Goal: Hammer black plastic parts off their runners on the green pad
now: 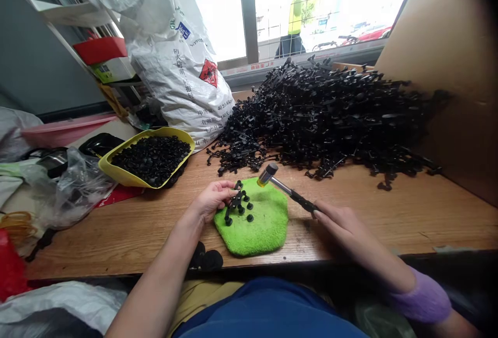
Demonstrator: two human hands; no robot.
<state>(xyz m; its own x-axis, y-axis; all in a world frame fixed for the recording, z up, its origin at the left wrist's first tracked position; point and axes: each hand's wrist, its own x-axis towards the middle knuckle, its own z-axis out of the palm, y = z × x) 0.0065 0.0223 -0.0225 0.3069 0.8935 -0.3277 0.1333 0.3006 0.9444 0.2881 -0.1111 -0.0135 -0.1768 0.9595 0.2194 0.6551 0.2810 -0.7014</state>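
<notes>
A green fuzzy cloth pad (257,231) lies near the table's front edge. At its upper left, my left hand (213,198) has its fingers closed on a black molded part (235,202), a branching piece with round ends. A few small black round pieces (249,217) rest loose on the pad beside it. My right hand (336,219) grips the dark handle of a small mallet (288,188). The mallet's head, black on one end and yellow on the other, hangs over the pad's upper edge, apart from the black pieces.
A large heap of black molded parts (322,115) covers the back of the wooden table (389,219). To the left stand a yellow scoop-like container (105,166) full of small black pieces and a white sack (175,68). A cardboard panel (455,68) rises at right.
</notes>
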